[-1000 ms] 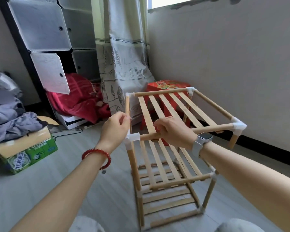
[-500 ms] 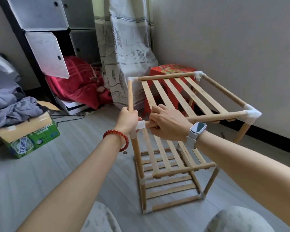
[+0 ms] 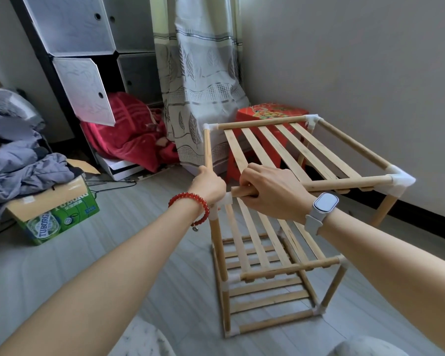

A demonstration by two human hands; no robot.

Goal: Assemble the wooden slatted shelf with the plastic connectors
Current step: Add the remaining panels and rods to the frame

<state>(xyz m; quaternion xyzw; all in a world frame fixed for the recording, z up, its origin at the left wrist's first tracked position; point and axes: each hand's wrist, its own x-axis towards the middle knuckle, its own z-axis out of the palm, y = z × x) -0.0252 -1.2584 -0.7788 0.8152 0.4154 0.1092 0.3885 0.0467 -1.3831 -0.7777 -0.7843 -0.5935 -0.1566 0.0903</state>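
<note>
A three-tier wooden slatted shelf (image 3: 275,268) stands on the floor, its rods joined by white plastic connectors. My left hand (image 3: 209,186) is closed around the near-left top connector (image 3: 226,199) and the side rod (image 3: 207,147) entering it. My right hand (image 3: 272,192) grips the front top rod (image 3: 350,182) near its left end. That rod's end sits just outside the connector's socket, with bare wood showing. The rod's right end is seated in the near-right connector (image 3: 402,181). The top slats (image 3: 288,147) run back to the rear rod.
A red plastic stool (image 3: 265,113) stands behind the shelf by the curtain (image 3: 198,80). A green beer carton (image 3: 54,217) with clothes sits at left. A cube cabinet (image 3: 85,62) with a red blanket (image 3: 129,134) is at the back. The wall is close on the right.
My left hand has closed down over the near-left connector. My right hand slid left along the front rod toward that connector. The camera tilted down and moved closer.
</note>
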